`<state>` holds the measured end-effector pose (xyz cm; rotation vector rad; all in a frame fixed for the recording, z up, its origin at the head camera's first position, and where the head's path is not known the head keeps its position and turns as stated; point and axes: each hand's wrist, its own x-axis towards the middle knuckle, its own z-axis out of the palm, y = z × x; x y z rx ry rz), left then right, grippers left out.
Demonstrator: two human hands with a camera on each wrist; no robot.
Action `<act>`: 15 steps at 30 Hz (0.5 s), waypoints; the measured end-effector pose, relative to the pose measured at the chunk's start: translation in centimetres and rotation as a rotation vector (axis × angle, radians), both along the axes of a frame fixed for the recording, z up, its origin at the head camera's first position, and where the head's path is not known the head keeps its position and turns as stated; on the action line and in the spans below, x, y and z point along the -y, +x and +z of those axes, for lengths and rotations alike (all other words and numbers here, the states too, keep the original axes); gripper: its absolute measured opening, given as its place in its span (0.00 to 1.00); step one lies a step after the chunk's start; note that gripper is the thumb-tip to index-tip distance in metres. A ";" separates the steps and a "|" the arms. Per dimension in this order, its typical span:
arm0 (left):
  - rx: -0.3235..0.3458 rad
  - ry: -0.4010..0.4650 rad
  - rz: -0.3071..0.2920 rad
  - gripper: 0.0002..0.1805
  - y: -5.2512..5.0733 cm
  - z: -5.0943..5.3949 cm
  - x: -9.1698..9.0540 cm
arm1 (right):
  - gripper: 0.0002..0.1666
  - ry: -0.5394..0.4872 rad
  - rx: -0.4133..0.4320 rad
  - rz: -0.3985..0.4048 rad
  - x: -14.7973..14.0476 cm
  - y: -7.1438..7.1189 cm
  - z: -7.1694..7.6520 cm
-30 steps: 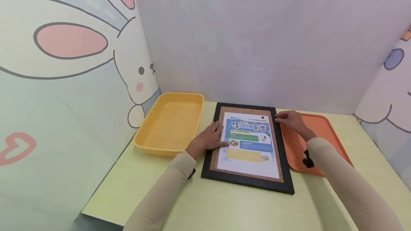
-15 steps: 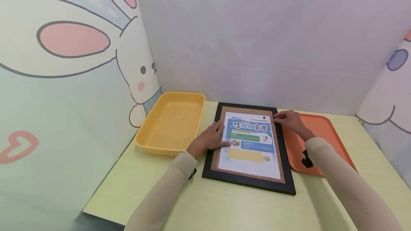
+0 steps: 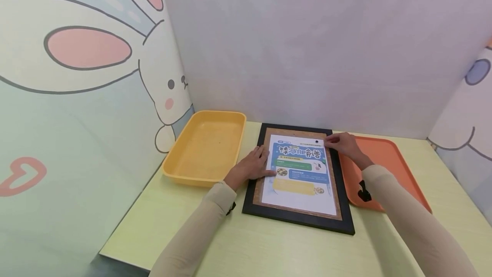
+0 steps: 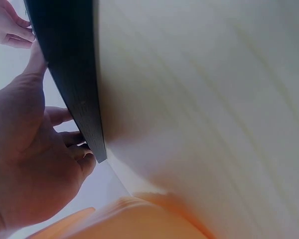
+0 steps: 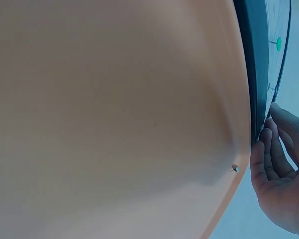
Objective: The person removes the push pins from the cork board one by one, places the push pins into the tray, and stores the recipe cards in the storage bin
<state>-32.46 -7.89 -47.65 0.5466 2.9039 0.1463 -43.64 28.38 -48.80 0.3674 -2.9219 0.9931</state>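
Note:
A white poster (image 3: 303, 204) with blue, green and yellow print lies on a black-framed cork board (image 3: 256, 191). My left hand (image 3: 251, 165) rests over the board's left edge, with its thumb reaching onto the poster. At the upper right, my right hand (image 3: 344, 143) has thumb and fingertips close together over the right border. Whether anything is between them is hidden. Just left of these fingertips, a black pushpin (image 3: 317, 142) stands in the poster's top right corner. In the right wrist view a green pushpin (image 5: 278, 44) also stands in the board, its needle partly showing.
A yellow tray (image 3: 200, 181) stands left of the board. On the right lies an orange tray (image 3: 405, 170), partly under my right forearm. One small pin (image 5: 235, 169) lies in that tray's corner. The pale table (image 3: 276, 247) extends in front, and a wall (image 3: 292, 54) rises behind.
My right hand has shifted slightly left, from the frame's right edge toward the black pushpin. The left hand stays in place on the board, and the poster has not moved.

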 end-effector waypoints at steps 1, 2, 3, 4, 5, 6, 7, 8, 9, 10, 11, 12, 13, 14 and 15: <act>-0.002 -0.004 -0.001 0.58 0.0 0.0 0.0 | 0.24 0.000 -0.003 0.002 0.1 -0.1 0.0; -0.005 -0.009 -0.002 0.58 -0.1 0.0 0.0 | 0.24 -0.004 -0.001 0.003 0.2 -0.1 0.0; -0.007 -0.013 -0.004 0.58 -0.1 0.0 0.0 | 0.25 -0.002 -0.001 0.003 0.3 -0.2 0.0; -0.009 -0.016 -0.004 0.58 -0.1 -0.1 -0.1 | 0.25 -0.002 -0.001 0.001 0.4 -0.2 0.0; -0.009 -0.019 -0.006 0.58 -0.1 -0.1 -0.1 | 0.25 -0.001 0.002 0.005 0.5 -0.2 0.0; -0.010 -0.019 -0.006 0.58 -0.1 -0.1 -0.1 | 0.25 0.003 0.005 0.005 0.6 -0.2 0.1; -0.012 -0.019 -0.006 0.58 -0.2 -0.1 -0.1 | 0.26 0.007 0.008 0.007 0.7 -0.1 0.1; -0.013 -0.021 -0.008 0.57 -0.2 -0.1 -0.1 | 0.26 0.012 0.011 0.005 0.8 -0.1 0.1; -0.013 -0.022 -0.008 0.57 -0.2 -0.1 -0.1 | 0.26 0.016 0.015 0.007 0.9 -0.1 0.1; -0.013 -0.024 -0.007 0.57 -0.2 -0.1 -0.2 | 0.26 0.017 0.017 0.009 1.0 -0.1 0.1; -0.014 -0.027 -0.008 0.57 -0.2 -0.1 -0.2 | 0.26 0.017 0.021 0.013 1.1 -0.1 0.1; -0.014 -0.028 -0.007 0.57 -0.2 -0.2 -0.2 | 0.26 0.016 0.021 0.014 1.1 -0.1 0.1; -0.013 -0.030 -0.005 0.57 -0.2 -0.2 -0.2 | 0.26 0.015 0.019 0.018 1.2 -0.1 0.0; -0.012 -0.030 -0.003 0.57 -0.2 -0.2 -0.2 | 0.26 0.013 0.017 0.022 1.2 -0.2 0.0; -0.011 -0.027 -0.001 0.57 -0.2 -0.2 -0.2 | 0.26 0.014 0.012 0.027 1.2 -0.3 -0.1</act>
